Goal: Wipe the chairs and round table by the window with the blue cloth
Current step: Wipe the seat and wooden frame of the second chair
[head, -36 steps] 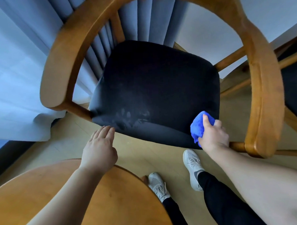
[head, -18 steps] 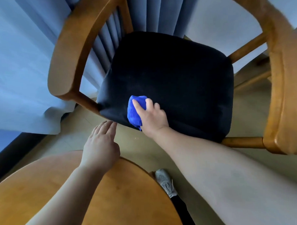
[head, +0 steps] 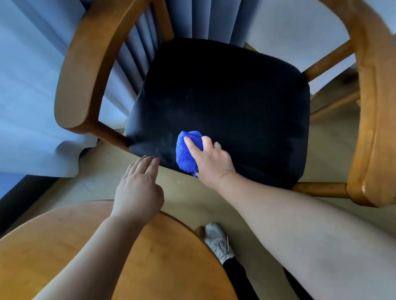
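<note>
A wooden armchair [head: 82,70] with a dark padded seat [head: 231,99] stands in front of me. My right hand [head: 209,159] grips a bunched blue cloth [head: 186,154] and presses it on the front left part of the seat. My left hand [head: 137,188] hovers with straight fingers just before the seat's front edge, holding nothing. The round wooden table [head: 106,265] lies under my left forearm at the bottom left.
Pale blue curtains [head: 22,88] hang at the left and behind the chair. A second wooden chair [head: 338,95] shows partly at the right behind the armrest. My grey shoe [head: 217,241] stands on the light floor between table and chair.
My right hand swept the cloth from the seat's front right corner across to the front left, then shifted slightly. The left hand stayed hovering near the seat's front edge.
</note>
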`<state>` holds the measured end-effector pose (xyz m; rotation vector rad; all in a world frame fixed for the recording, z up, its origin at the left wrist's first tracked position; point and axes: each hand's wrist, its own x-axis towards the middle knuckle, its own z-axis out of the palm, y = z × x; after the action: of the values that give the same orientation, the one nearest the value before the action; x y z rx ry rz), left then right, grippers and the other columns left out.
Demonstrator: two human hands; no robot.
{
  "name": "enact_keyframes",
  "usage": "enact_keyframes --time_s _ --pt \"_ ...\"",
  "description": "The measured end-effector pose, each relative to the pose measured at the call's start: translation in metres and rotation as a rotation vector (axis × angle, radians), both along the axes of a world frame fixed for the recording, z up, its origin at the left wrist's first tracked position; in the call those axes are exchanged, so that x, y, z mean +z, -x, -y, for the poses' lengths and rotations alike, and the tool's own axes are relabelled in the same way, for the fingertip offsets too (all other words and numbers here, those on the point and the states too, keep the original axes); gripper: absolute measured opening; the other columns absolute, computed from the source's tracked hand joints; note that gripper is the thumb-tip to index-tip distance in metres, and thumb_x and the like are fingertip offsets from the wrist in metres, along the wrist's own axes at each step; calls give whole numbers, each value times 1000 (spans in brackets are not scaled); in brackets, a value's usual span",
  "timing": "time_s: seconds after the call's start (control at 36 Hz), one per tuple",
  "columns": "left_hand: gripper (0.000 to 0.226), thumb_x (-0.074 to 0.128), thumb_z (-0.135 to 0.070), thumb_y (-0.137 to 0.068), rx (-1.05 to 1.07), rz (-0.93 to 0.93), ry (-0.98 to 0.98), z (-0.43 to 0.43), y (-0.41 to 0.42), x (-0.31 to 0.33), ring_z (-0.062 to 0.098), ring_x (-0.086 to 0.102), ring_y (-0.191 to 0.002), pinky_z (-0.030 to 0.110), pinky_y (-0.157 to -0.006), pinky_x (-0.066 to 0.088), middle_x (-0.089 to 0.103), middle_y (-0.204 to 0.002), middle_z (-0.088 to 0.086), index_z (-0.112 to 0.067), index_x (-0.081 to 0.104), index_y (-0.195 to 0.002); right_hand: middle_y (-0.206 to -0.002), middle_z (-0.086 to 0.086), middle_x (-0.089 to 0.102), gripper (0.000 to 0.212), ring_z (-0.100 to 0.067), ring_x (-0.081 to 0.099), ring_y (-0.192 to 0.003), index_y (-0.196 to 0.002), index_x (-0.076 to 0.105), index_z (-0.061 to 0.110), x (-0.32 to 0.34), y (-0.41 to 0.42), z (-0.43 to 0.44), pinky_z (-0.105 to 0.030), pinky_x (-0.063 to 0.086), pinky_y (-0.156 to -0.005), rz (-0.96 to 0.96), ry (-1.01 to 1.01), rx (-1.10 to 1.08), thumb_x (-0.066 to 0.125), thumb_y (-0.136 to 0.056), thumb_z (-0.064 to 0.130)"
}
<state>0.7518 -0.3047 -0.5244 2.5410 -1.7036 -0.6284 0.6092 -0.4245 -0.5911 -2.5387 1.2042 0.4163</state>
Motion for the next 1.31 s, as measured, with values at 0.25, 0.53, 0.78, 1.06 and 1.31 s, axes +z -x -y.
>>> enact_keyframes --time_s 0.25,0.53,0.78,1.06,1.31 --pt "61 51 -9 -85 -16 -32 13 0 19 1 24 25 -141 34 -115 17 38 -148 8 -13 34 -144 -133 -4 32 94 -27 46 -103 -151 7 36 -1 85 -9 -34 47 -72 -129 -22 -63 69 -80 37" --pt "62 49 -8 -85 -24 -77 22 -16 33 9 24 26 -140 35 -116 17 38 -148 8 -13 34 -144 -133 -3 33 90 -25 47 -105 -151 7 36 18 194 -24 -32 46 -76 -330 15 -300 65 -82 27" --pt "62 48 -9 -86 65 -99 21 -38 38 53 22 24 -141 33 -117 15 36 -149 5 -15 32 -145 -132 -3 31 96 -25 45 -109 -152 6 34 66 160 -29 -32 45 -81 -237 -60 -241 69 -79 37" --pt "48 40 -36 -97 160 -276 100 -41 69 173 12 50 -121 21 -95 38 45 -142 -8 -26 34 -143 -117 -7 48 113 -29 61 -88 -138 35 25 210 112 -17 -34 53 -53 224 17 152 89 -42 44" --pt "72 51 -24 -90 244 -578 247 -25 105 302 -8 34 -126 15 -105 29 29 -146 -24 -38 12 -148 -125 -13 47 110 -31 61 -100 -144 29 18 331 114 -8 -37 57 -70 484 14 453 87 -52 35"
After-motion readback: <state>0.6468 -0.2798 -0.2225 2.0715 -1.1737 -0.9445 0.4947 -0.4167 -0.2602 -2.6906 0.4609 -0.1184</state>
